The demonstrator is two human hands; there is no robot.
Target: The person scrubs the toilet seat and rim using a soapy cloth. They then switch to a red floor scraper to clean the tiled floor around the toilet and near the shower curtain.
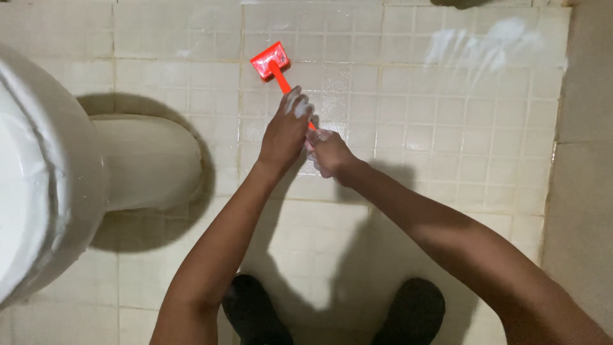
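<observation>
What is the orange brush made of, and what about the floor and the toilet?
The orange brush looks like smooth, glossy moulded plastic with a bright, even colour. The floor seems glazed ceramic tile: small cream squares with grout lines, shining wet. The toilet is probably glazed porcelain, smooth, white and rounded.

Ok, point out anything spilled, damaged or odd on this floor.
White soapy foam is smeared in streaks across the tiled floor at top right, and suds coat both hands gripping the red brush. Nothing looks broken.
</observation>
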